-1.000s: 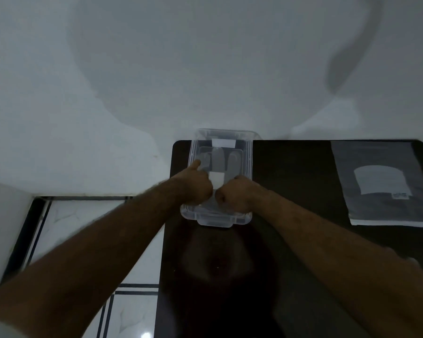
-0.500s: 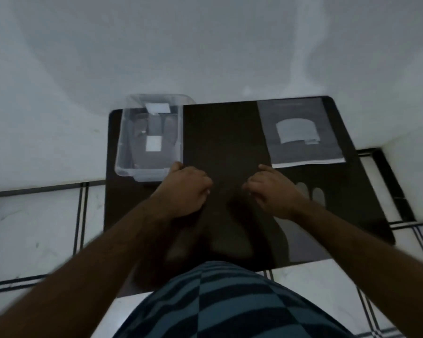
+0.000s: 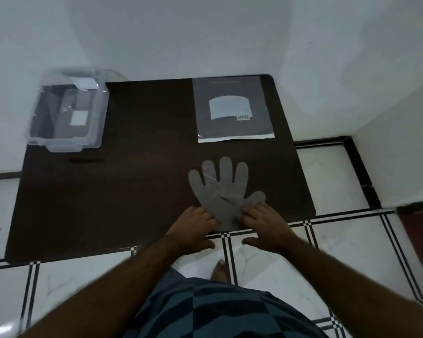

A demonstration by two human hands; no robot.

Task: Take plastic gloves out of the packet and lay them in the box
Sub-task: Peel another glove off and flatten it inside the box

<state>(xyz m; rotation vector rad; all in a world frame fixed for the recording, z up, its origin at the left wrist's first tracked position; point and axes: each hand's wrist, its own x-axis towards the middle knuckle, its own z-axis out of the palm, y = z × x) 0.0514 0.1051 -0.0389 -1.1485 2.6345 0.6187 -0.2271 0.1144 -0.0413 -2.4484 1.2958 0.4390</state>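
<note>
Both hands (image 3: 226, 224) now pinch glove (image 3: 220, 189) cuff; wrists level.

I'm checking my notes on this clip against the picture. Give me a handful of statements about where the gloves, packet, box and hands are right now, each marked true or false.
1. A glove lies flat on the table near its front edge. True.
2. The packet lies inside the box. False: it lies on the table by the far edge, apart from the box.
3. Both hands touch the glove at its cuff end. True: the left hand and right hand sit at either side of it.
4. The box is at the table's right corner. False: it stands at the far left corner.
5. The box is empty. False: a glove with a white tag lies in it.
</note>
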